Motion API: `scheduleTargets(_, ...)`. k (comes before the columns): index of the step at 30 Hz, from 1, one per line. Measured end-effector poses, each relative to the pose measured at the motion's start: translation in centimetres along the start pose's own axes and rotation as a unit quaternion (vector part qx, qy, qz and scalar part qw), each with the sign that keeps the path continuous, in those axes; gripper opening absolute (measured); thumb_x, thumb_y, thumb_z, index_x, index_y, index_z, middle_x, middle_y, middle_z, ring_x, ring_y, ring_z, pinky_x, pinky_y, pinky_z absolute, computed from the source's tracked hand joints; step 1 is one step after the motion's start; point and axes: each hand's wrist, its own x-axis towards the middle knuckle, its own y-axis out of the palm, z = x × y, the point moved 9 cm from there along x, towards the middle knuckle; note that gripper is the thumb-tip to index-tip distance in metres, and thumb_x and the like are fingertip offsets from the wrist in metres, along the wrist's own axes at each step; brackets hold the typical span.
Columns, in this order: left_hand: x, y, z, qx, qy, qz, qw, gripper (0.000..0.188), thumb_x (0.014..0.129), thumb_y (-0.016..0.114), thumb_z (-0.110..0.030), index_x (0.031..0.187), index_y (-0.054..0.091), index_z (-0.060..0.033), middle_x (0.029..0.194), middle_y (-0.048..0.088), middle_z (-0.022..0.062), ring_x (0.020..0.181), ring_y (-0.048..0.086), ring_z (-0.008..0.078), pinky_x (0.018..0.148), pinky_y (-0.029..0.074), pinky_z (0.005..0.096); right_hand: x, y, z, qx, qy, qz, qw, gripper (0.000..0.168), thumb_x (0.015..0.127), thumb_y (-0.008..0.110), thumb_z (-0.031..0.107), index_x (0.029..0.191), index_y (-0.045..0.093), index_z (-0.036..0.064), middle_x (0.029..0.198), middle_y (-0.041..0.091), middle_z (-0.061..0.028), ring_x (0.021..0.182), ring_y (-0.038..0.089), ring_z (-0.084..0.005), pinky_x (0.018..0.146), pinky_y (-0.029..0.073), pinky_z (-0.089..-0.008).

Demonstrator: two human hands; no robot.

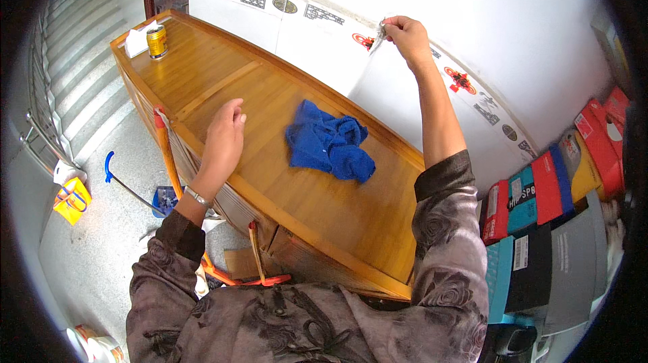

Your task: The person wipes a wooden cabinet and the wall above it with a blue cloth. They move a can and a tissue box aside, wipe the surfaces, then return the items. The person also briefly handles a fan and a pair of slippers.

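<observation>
My right hand (407,41) is raised at the tiled wall, its thumb and fingertips pinching a small crumpled whitish piece (379,39), perhaps tissue or thin plastic film. The piece hangs in front of the decorated tile border (324,14), beside a red knot motif. Over the near edge of the wooden cabinet (263,135) hovers my left hand (225,135), loosely bent and holding nothing. A rumpled blue cloth (329,142) lies on the cabinet top between my two arms.
A yellow can (157,42) and white tissues (136,41) stand at the cabinet's far end. Stacked shoeboxes (547,180) crowd the right side. A wooden handle (169,155) leans at the cabinet front. Left are a blue dustpan (164,200), a yellow bag (73,201) and stairs (91,59).
</observation>
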Motion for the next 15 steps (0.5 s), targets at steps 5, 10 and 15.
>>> scheduleTargets(5, 0.4, -0.2, 0.1, -0.008, 0.053, -0.016, 0.998, 0.026, 0.087, 0.048, -0.009, 0.111, 0.051, -0.0004, 0.104, 0.057, 0.0187, 0.096, 0.056, 0.0314, 0.084, 0.044, 0.0386, -3.3, 0.8, 2.5, 0.099, 0.018, 0.061, 0.993, 0.014, 0.082, 0.056, 0.008, 0.088, 0.062, -0.002, 0.073, 0.061, -0.0048, 0.063, 0.055, -0.0120, 0.059, 0.044, -0.0217)
scheduleTargets(10, -0.8, -2.6, -0.8, -0.071, 0.132, -0.042, 0.988, 0.016, 0.085, 0.050, -0.007, 0.096, 0.060, -0.0027, 0.093, 0.061, 0.0154, 0.091, 0.057, 0.0297, 0.082, 0.045, 0.0386, -12.3, 8.7, 8.4, 0.443, 0.160, 0.180, 0.863, 0.018, 0.085, 0.058, 0.010, 0.099, 0.057, -0.002, 0.087, 0.060, -0.0054, 0.073, 0.056, -0.0117, 0.064, 0.048, -0.0221)
scheduleTargets(15, -10.4, -2.6, -3.9, -0.433, 0.070, 0.061, 0.897, 0.039, 0.087, 0.058, -0.012, 0.123, 0.047, -0.0040, 0.101, 0.057, 0.0030, 0.091, 0.054, 0.0110, 0.082, 0.046, 0.0269, -24.8, 13.3, 14.7, 0.435, 0.254, 0.297, 0.811, 0.017, 0.087, 0.055, 0.007, 0.102, 0.055, -0.001, 0.091, 0.061, -0.0071, 0.075, 0.058, -0.0101, 0.063, 0.048, -0.0192)
